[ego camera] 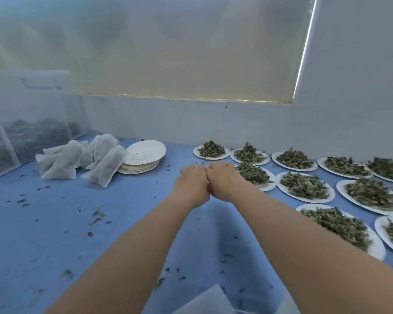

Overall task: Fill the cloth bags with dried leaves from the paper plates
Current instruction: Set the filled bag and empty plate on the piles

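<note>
Both arms reached out over the blue surface (55, 223). The left hand (192, 180) and the right hand (222, 177) were side by side and touching, backs up. Their fingers pointed away and were hidden, so I could not tell if they held anything. Just to the right of the hands sat many paper plates (284, 188) heaped with dried leaves (304, 185). To the left lay a pile of filled cloth bags (104, 165), leaning on a stack of used plates (145, 152). Leaf bits were scattered about. A big mesh bag (21, 123) of leaves stood far left.
</note>
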`<state>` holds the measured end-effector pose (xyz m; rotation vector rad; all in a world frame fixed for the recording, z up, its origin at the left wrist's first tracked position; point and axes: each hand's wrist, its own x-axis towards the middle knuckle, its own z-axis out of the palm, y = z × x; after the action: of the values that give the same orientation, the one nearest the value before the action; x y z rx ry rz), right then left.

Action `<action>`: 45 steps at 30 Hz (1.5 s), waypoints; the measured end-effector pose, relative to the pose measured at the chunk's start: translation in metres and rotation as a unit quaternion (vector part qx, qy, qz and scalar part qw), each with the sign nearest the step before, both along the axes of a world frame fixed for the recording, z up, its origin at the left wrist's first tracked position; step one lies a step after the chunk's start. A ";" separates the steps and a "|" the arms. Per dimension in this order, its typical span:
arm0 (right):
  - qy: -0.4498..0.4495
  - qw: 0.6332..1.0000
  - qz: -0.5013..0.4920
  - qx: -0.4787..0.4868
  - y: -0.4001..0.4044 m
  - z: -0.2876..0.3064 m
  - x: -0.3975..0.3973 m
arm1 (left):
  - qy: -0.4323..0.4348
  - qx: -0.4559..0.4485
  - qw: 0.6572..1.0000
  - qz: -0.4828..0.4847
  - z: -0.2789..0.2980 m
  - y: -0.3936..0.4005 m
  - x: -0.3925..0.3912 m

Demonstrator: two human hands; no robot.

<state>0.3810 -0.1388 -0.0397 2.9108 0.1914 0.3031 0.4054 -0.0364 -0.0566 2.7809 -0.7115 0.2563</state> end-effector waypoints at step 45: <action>0.137 0.933 -0.202 0.266 -0.050 -0.010 -0.076 | 0.251 -0.268 0.928 0.065 0.006 0.008 -0.053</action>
<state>0.3053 -0.1891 -0.0495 3.4047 -0.5293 -0.1523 0.3527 -0.0285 -0.0510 2.2206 -0.2712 -0.2088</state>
